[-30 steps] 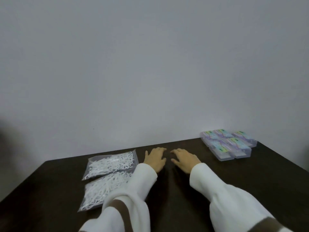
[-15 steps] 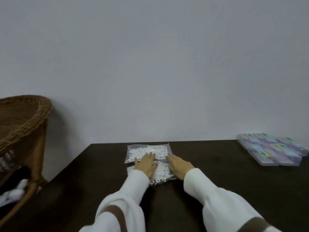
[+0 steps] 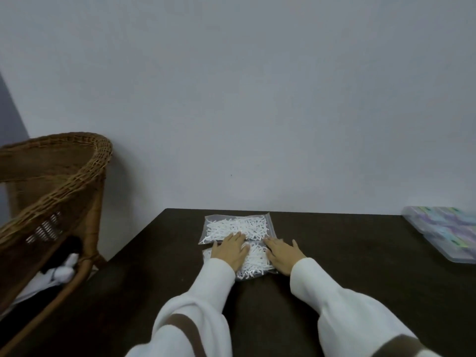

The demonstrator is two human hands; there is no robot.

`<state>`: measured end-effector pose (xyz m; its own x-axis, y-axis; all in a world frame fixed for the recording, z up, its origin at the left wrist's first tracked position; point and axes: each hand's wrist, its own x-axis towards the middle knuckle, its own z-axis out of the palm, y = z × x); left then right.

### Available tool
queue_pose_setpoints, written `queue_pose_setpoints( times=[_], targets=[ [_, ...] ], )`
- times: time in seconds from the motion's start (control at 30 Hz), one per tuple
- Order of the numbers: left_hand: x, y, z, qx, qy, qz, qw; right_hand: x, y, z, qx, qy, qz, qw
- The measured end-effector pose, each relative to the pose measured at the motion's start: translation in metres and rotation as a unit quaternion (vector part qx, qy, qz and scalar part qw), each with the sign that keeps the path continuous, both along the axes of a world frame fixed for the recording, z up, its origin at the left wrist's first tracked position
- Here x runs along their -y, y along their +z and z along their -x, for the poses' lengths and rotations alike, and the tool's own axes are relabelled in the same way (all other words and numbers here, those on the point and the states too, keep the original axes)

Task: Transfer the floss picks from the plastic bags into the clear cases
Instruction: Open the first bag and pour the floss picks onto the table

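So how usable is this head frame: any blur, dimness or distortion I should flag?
Head view: dim and flat, with the dark table swallowing shadow detail; the cases at the right edge are smeared and cropped; the wide lens bows the wicker chair; the bags and both hands, left and right, read clearly enough.

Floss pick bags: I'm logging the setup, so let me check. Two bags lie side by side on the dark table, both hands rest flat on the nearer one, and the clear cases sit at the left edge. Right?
Not quite. The head view shows the clear cases at the right edge of the table, not the left. The rest stands: both bags lie there, left hand and right hand flat on the nearer bag, the farther bag behind it.
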<state>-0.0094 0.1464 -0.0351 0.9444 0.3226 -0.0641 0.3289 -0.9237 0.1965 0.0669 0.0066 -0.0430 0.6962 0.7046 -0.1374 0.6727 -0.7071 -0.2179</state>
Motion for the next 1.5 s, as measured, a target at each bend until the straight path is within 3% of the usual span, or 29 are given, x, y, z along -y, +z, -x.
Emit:
queue_pose_setpoints(
  times=[0.43, 0.63, 0.8, 1.07, 1.33, 1.5],
  targets=[
    [-0.083, 0.001, 0.074, 0.013, 0.085, 0.016, 0.996, -0.093, 0.003, 0.057, -0.020, 0.090, -0.027, 0.995],
    [-0.091, -0.003, 0.089, 0.153, 0.079, 0.037, 0.984, -0.101, 0.006, 0.066, -0.052, 0.078, -0.055, 0.994],
    [-0.085, -0.002, 0.089, 0.147, 0.086, 0.038, 0.985, -0.094, 0.005, 0.064, -0.082, 0.059, -0.098, 0.990],
    [-0.066, 0.000, 0.092, 0.235, 0.069, 0.108, 0.964, -0.077, 0.007, 0.064, -0.079, 0.033, -0.127, 0.988],
    [-0.029, 0.015, 0.071, 0.313, 0.038, 0.184, 0.931, -0.037, 0.013, 0.056, -0.089, -0.016, -0.256, 0.963],
    [-0.004, 0.028, 0.047, 0.342, 0.027, 0.199, 0.918, -0.002, 0.023, 0.042, -0.116, -0.068, -0.397, 0.908]
  ],
)
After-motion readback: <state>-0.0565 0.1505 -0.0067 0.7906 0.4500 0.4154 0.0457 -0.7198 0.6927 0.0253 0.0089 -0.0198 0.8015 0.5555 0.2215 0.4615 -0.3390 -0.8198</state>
